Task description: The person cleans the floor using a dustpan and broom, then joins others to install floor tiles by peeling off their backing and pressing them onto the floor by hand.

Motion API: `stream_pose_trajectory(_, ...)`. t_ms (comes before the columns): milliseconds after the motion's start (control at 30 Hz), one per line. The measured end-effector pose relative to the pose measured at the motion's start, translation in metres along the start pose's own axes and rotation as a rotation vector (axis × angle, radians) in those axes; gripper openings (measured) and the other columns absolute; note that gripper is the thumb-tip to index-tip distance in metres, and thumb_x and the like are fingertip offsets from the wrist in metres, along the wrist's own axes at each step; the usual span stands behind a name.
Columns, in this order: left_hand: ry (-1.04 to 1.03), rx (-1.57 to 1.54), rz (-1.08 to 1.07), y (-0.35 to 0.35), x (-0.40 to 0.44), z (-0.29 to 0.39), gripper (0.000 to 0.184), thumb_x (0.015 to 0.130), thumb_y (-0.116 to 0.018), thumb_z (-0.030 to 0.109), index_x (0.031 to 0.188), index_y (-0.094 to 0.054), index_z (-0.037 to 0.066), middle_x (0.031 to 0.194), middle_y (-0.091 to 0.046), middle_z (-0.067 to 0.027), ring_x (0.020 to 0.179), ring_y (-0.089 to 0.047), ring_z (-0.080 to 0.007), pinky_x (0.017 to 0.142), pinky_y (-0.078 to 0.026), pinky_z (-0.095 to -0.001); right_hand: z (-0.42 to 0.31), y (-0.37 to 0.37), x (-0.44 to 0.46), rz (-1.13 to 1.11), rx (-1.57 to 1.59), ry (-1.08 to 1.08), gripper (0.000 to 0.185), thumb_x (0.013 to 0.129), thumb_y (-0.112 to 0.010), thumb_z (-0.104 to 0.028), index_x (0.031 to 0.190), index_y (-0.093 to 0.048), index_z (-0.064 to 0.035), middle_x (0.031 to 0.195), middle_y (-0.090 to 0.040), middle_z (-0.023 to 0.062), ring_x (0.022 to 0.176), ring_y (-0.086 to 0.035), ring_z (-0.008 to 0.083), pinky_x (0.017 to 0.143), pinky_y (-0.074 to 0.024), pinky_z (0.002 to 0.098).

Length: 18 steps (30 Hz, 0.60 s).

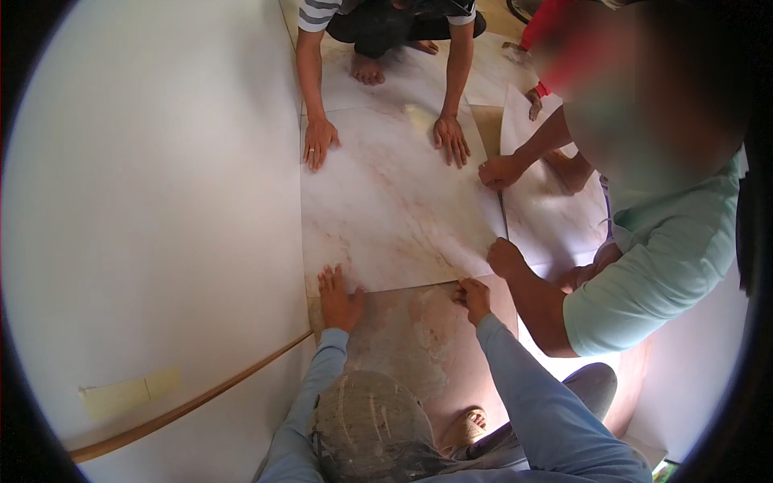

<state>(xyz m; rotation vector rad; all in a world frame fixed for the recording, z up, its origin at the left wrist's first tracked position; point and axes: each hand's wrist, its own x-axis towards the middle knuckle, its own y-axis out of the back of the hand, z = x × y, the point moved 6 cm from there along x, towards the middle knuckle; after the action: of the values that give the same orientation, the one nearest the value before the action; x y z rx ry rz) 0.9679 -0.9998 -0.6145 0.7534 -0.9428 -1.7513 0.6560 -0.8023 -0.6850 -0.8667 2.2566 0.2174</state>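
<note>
A marble-patterned sheet (386, 193) lies on the floor ahead of me, pale with pinkish-brown veins. My left hand (340, 299) rests with fingers spread on its near left edge, close to the wall. At the near right corner, my right hand (473, 298) has its fingertips pinched on the sheet's edge. Opposite me, a crouching person presses a left hand (452, 141) and a right hand (320, 143) flat on the sheet. Along the right edge, a co-worker in a mint shirt holds closed hands (506, 258) against it.
A white wall (161, 201) with a brown wooden strip (193, 398) and yellowish tape (133, 392) stands on my left. Bare, patchy floor (394, 330) shows below the sheet. A second marbled sheet (547, 213) lies to the right, near a person's red sleeve (541, 26). My sandalled foot (467, 427) is below.
</note>
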Motion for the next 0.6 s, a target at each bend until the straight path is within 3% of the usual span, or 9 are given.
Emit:
stream_pose_trajectory(133, 0.238, -0.313, 0.156, 0.011, -0.01, -0.006, 0.057, 0.09, -0.063, 0.018, 0.141, -0.044, -0.001, 0.146, -0.04, -0.0256, 0.139, -0.033, -0.0394, 0.115, -0.028, -0.046, 0.006, 0.003, 0.005, -0.02, 0.039, -0.005, 0.016, 0.091, -0.066, -0.024, 0.089, -0.059, -0.0099, 0.078, -0.059, 0.0019, 0.063, -0.06, 0.0135, 0.058, -0.0529, 0.0312)
stream_pose_trajectory(233, 0.398, -0.385, 0.255, 0.001, -0.031, -0.023, 0.051, 0.091, -0.06, 0.016, 0.137, -0.048, -0.001, 0.142, -0.046, -0.0243, 0.135, -0.039, -0.0376, 0.113, -0.03, -0.0461, 0.011, 0.002, 0.006, -0.004, 0.048, -0.003, 0.013, 0.092, -0.064, -0.021, 0.093, -0.057, -0.0099, 0.08, -0.059, 0.0026, 0.065, -0.06, 0.0142, 0.06, -0.0544, 0.0325)
stream_pose_trajectory(333, 0.372, -0.346, 0.213, -0.004, -0.044, -0.029, 0.051, 0.091, -0.06, 0.018, 0.137, -0.048, -0.001, 0.142, -0.046, -0.0237, 0.135, -0.038, -0.0376, 0.113, -0.03, -0.0468, 0.012, 0.002, 0.004, 0.024, 0.05, -0.004, 0.012, 0.092, -0.063, -0.019, 0.091, -0.057, -0.0094, 0.078, -0.059, 0.003, 0.063, -0.06, 0.0146, 0.058, -0.0545, 0.0324)
stream_pose_trajectory(433, 0.15, -0.201, 0.235, -0.007, -0.047, -0.021, 0.051, 0.092, -0.059, 0.02, 0.137, -0.048, 0.0, 0.143, -0.045, -0.0235, 0.136, -0.037, -0.0383, 0.113, -0.029, -0.0482, 0.013, 0.003, 0.007, 0.004, 0.008, 0.003, 0.012, 0.091, -0.064, -0.019, 0.09, -0.057, -0.0089, 0.077, -0.058, 0.0032, 0.062, -0.059, 0.0147, 0.057, -0.0543, 0.0318)
stream_pose_trajectory(600, 0.084, -0.074, 0.199, -0.01, -0.054, -0.014, 0.052, 0.092, -0.059, 0.023, 0.137, -0.048, 0.0, 0.144, -0.043, -0.0244, 0.137, -0.035, -0.0413, 0.114, -0.029, -0.0496, 0.022, 0.009, 0.013, -0.018, 0.105, 0.022, 0.012, 0.09, -0.064, -0.018, 0.095, -0.058, -0.0084, 0.08, -0.06, 0.0034, 0.063, -0.06, 0.0144, 0.054, -0.0541, 0.0301)
